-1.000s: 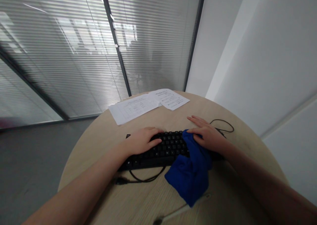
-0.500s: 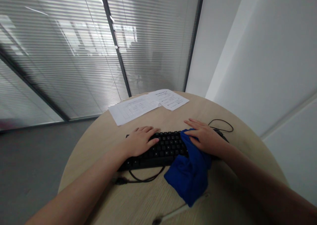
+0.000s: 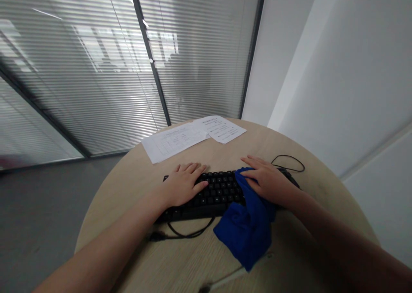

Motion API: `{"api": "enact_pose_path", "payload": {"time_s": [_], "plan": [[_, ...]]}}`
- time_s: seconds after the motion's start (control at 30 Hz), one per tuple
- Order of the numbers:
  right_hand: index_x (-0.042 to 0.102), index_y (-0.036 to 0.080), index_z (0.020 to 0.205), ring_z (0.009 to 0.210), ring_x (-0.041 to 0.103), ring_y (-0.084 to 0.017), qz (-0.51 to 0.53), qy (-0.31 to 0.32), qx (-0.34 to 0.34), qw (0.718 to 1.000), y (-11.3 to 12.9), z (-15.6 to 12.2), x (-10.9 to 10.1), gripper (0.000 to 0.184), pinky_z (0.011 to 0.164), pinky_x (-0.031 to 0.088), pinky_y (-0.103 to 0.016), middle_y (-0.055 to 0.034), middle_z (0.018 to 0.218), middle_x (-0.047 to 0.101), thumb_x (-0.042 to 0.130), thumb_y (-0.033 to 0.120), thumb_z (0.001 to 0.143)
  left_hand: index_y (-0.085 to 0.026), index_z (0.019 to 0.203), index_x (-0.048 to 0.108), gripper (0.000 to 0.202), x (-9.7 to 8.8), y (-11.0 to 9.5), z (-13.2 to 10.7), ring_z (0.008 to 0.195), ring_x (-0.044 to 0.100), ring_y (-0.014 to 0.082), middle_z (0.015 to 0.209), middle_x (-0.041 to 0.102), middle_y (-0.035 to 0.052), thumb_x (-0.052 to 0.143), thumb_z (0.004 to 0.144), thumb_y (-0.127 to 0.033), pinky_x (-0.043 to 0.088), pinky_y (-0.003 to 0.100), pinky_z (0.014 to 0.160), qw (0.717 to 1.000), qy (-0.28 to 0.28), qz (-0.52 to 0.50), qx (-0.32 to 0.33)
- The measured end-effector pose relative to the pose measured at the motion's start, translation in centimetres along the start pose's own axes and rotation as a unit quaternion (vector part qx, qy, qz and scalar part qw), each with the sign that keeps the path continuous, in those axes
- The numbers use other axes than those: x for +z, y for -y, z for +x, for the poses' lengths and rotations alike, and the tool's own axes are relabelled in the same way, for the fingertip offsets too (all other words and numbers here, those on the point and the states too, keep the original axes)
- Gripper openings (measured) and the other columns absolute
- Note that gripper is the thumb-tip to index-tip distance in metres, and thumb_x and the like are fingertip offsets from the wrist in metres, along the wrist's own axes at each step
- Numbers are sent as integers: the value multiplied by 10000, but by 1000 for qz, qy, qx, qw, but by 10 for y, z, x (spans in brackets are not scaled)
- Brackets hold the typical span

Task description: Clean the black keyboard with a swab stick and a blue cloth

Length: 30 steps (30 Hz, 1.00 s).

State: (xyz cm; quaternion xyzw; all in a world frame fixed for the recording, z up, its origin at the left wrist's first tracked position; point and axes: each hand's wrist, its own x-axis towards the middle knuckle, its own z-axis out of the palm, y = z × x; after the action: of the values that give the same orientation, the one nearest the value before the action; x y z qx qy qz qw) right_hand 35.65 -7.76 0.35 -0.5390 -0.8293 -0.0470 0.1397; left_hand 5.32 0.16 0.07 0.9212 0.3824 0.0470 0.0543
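Observation:
A black keyboard (image 3: 222, 192) lies across the round table in front of me. My left hand (image 3: 183, 185) rests palm down over its left part, fingers apart, with the thumb reaching over the keys. Over the right part, my right hand (image 3: 268, 181) holds a blue cloth (image 3: 246, 235) against the keys. The cloth is bunched under the palm and passes between thumb and fingers, which are partly stretched out. Its loose end hangs over the keyboard's near edge onto the table. The keyboard's right part is mostly hidden by hand and cloth.
Printed papers (image 3: 177, 141) lie at the far side of the wooden table (image 3: 180, 267). A black cable (image 3: 193, 235) curls before the keyboard; a thin black cord (image 3: 291, 156) loops at right. A pale cable (image 3: 227, 278) lies near me. Glass with blinds (image 3: 206, 69) stands behind.
My left hand has shifted very slightly on the keyboard, its fingers a little more spread. My right hand and the cloth are nearly where they were.

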Motion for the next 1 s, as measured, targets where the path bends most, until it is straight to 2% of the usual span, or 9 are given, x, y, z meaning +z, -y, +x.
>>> {"api": "enact_pose_path", "payload": {"time_s": [0.13, 0.23, 0.43, 0.67, 0.87, 1.0], "plan": [[740, 218, 1232, 1360, 506, -336, -5, 12, 34, 999, 1, 1, 4, 356, 1156, 370, -522, -151, 1469, 555, 517, 243, 956, -220, 1537, 385, 667, -2, -7, -1, 1421, 391, 382, 1562, 433, 165, 297, 1007, -616, 265, 671, 1133, 1000, 10, 14, -6], [703, 206, 1293, 1358, 511, -320, -10, 23, 41, 999, 1, 1, 5, 387, 1161, 367, -488, -161, 1471, 552, 489, 251, 974, -220, 1571, 316, 687, -4, -21, -4, 1466, 331, 368, 1608, 363, 156, 275, 1011, -616, 225, 651, 1165, 999, 31, 39, -1], [774, 197, 1153, 1375, 484, -337, -23, 28, 24, 999, 9, 0, -3, 336, 1155, 365, -492, -158, 1468, 555, 508, 230, 951, -233, 1594, 263, 705, -6, -47, -9, 1519, 201, 371, 1663, 218, 154, 268, 1009, -627, 143, 644, 1195, 996, 56, 61, 28], [732, 230, 1250, 1364, 496, -341, -22, 30, 51, 998, 7, 0, -2, 371, 1145, 374, -503, -160, 1466, 556, 498, 252, 963, -249, 1588, 285, 681, -8, -43, -8, 1519, 190, 384, 1664, 211, 151, 283, 1014, -615, 132, 664, 1188, 997, 52, 63, 8], [793, 195, 1105, 1351, 512, -323, -27, 13, 49, 998, 14, 0, -7, 322, 1164, 360, -475, -150, 1442, 582, 517, 230, 943, -248, 1586, 290, 682, -5, -42, -7, 1511, 227, 378, 1656, 245, 151, 288, 1011, -616, 168, 653, 1186, 997, 50, 59, 14], [783, 202, 1140, 1372, 493, -319, -20, 13, 53, 998, 13, 0, -3, 329, 1169, 353, -471, -154, 1476, 549, 519, 234, 946, -246, 1588, 284, 686, -6, -42, -7, 1511, 232, 372, 1653, 254, 153, 296, 1010, -614, 166, 641, 1191, 997, 50, 58, 16]]}}
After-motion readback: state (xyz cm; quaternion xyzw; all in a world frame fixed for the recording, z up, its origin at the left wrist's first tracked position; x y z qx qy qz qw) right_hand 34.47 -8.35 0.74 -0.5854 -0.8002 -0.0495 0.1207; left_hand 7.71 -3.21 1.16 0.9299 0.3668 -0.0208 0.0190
